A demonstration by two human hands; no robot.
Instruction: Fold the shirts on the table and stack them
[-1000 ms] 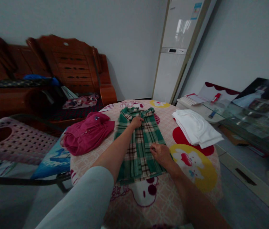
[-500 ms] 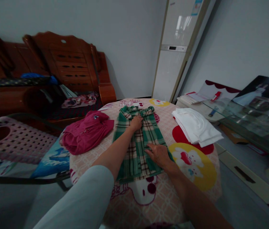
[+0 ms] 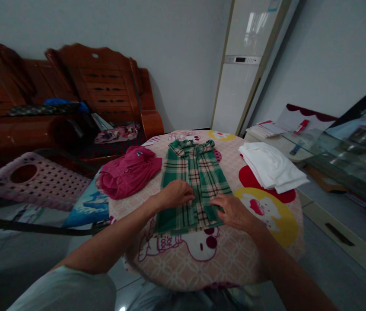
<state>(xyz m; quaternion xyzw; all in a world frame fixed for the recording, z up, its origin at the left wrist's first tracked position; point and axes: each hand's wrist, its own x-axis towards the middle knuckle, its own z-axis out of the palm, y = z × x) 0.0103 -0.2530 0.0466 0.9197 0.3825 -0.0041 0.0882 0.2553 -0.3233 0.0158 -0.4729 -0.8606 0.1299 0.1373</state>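
A green plaid shirt [image 3: 208,172], folded into a long panel, lies flat on the round table with its collar at the far end. Over the left half of its lower part is my left hand [image 3: 176,193], the fingers loosely bent and no cloth visibly pinched. My right hand [image 3: 233,210] rests by the shirt's lower right edge, thumb and fingers apart. Left of the shirt lies a bundled magenta garment [image 3: 129,172] with buttons. A folded white cloth [image 3: 270,166] lies at the table's right side.
A patterned cloth [image 3: 234,263] covers the table [image 3: 157,276]. On the left stand a woven pink chair [image 3: 56,181] and a wooden sofa [image 3: 105,86]. A glass shelf [image 3: 348,160] is on the right, and a tall white cabinet-like unit [image 3: 234,95] stands behind.
My left hand has drawn back from the collar to the shirt's lower middle. My right hand stays near the lower right edge. The view has shifted slightly.
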